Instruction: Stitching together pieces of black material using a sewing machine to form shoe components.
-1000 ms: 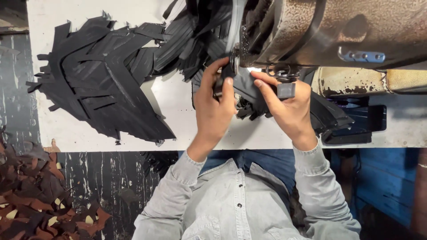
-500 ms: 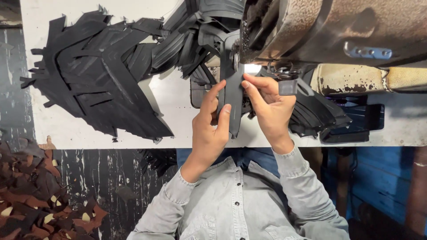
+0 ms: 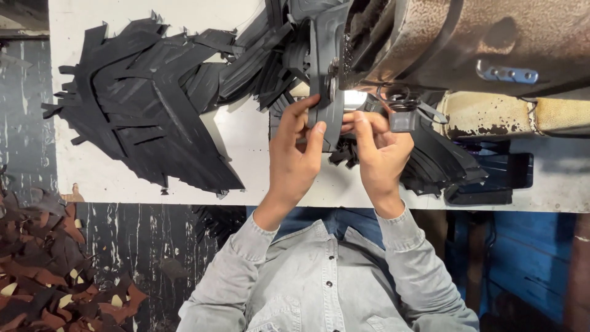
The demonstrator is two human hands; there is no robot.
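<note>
1. The left hand (image 3: 299, 150) is closed in a pinch on a dark grey strip (image 3: 326, 92), thumb against its near end and fingers curled along its left edge.
2. The right hand (image 3: 380, 150) pinches the same strip from the other side, its fingertips (image 3: 358, 120) touching the right edge; both hands meet around the strip's lower end.
3. The strip runs straight away from the hands, up past the worn metal machine (image 3: 467, 43), which sits just beyond the right hand.
4. A small lit spot (image 3: 354, 98) glows right above the right hand's fingers.
5. To the left of the left hand, a big heap of black cut pieces (image 3: 147, 117) lies on the white table (image 3: 246, 166).
6. More black pieces (image 3: 442, 166) are piled just right of the right hand.
7. Brown scraps (image 3: 43, 270) lie on the floor, well apart from both hands.
</note>
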